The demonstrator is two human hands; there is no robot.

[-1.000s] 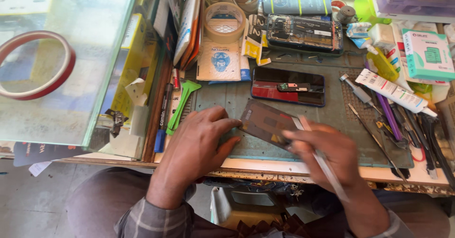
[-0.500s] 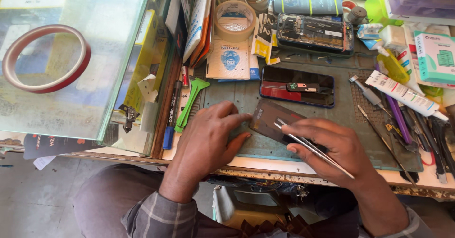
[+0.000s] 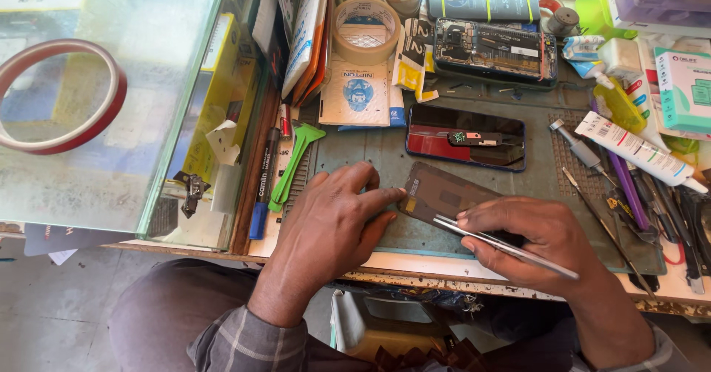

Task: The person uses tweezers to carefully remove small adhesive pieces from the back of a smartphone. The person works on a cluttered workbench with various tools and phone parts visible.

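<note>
A dark phone display panel (image 3: 443, 194) lies tilted on the grey-green work mat (image 3: 370, 161). My left hand (image 3: 329, 227) rests flat on the mat, its index fingertip pressing the panel's left edge. My right hand (image 3: 537, 238) covers the panel's right end and grips metal tweezers (image 3: 503, 246), whose tips lie on the panel. Behind them lies a phone with a red and blue frame (image 3: 465, 136), face up with a small part on it. Further back sits an opened phone (image 3: 495, 51) showing its insides.
A glass counter (image 3: 111, 98) with a red tape ring (image 3: 55, 94) fills the left. A green pry tool (image 3: 295, 161), a marker (image 3: 261, 194), a tape roll (image 3: 364, 31), a white tube (image 3: 637, 150) and several hand tools (image 3: 652, 209) crowd the bench. The bench's worn front edge (image 3: 415, 279) is near my lap.
My left hand has opened flatter, with the index finger now stretched to the panel's edge. My right hand shifted slightly with the tweezers over the panel. The view moved closer.
</note>
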